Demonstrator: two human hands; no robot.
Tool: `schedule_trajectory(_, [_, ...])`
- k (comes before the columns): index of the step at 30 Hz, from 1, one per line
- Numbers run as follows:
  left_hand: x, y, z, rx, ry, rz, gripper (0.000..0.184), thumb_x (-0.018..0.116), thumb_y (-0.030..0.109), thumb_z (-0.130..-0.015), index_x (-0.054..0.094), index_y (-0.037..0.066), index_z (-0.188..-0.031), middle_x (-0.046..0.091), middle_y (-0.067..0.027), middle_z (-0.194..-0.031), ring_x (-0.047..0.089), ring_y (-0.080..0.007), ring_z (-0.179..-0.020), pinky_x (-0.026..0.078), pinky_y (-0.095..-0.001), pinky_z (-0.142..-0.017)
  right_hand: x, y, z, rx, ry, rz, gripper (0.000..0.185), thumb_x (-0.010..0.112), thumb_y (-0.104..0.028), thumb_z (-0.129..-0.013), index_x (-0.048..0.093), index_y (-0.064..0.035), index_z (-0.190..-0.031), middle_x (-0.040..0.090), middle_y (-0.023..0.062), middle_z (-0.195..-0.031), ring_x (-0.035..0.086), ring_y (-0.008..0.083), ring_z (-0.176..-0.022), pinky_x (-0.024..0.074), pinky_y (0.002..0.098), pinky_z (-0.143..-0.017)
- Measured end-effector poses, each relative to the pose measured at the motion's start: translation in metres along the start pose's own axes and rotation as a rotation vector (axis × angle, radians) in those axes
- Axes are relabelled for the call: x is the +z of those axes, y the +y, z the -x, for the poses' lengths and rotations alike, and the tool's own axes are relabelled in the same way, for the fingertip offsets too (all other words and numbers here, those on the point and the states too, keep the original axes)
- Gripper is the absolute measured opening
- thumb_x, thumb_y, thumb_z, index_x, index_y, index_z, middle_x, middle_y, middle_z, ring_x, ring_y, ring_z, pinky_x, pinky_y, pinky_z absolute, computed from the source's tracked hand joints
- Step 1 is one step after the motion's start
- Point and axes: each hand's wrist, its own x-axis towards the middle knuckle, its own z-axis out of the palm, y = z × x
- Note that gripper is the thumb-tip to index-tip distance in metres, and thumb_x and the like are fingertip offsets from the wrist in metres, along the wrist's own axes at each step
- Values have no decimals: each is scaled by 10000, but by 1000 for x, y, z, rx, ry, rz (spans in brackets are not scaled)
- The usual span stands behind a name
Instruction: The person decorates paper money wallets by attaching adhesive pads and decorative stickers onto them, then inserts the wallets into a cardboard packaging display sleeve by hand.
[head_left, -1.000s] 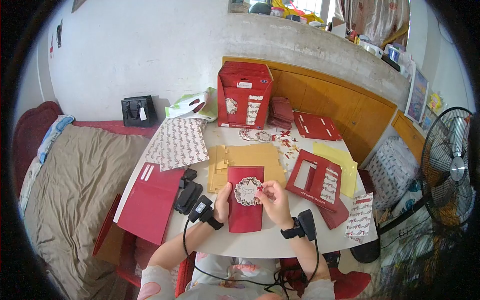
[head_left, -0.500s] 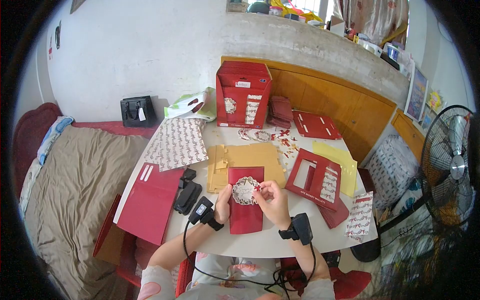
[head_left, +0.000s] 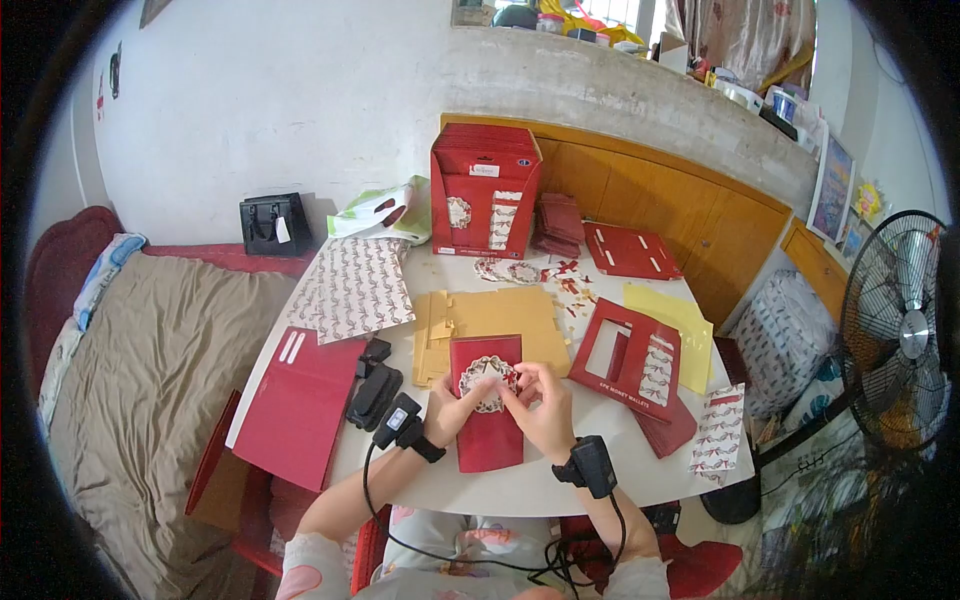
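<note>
A red money wallet [head_left: 490, 445] is held upright in front of me, with a round wreath cutout [head_left: 478, 370] on its face. My left hand [head_left: 452, 410] is closed around the wallet's left edge, its thumb pressed across the wreath. My right hand [head_left: 543, 408] pinches at the wreath's right edge, where a small red bow [head_left: 511, 378] shows beside the fingertips. The fingers partly cover the wreath's lower right. Behind the wallet lies flat tan cardboard [head_left: 520, 315].
Wreath cutouts [head_left: 508, 271] and small red pieces [head_left: 568, 272] lie behind the cardboard. A red display box [head_left: 485, 190] stands at the back. A windowed red package [head_left: 630, 355] lies right, a red folder [head_left: 300, 400] left, beside a black device [head_left: 375, 393]. A fan [head_left: 912, 335] stands far right.
My left thumb has moved from the wallet's edge onto the wreath. My right fingers have shifted slightly left and closer to it. The wallet has moved slightly left.
</note>
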Motion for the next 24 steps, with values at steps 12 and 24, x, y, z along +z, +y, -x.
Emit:
schedule_trajectory(12, [-8,-2,-6,24,15,117,213,590,110,-789,558,-21,-954,617,-88,-875,597,-125,-736,492,-256,-662,5,11,9,187,-306,-295,353,636,-166,-753,467,15,-1005,607,120,-830,589,175,-684,453,282,-596])
schedule_trajectory(24, [-13,-13,-15,195,50,-12,424,503,171,-852,352,-6,-1206,446,-109,-1191,439,-169,-1076,365,-316,-888,-15,-28,-12,-28,15,264,301,605,-142,-749,531,-25,-1016,587,125,-730,583,245,-610,467,328,-563])
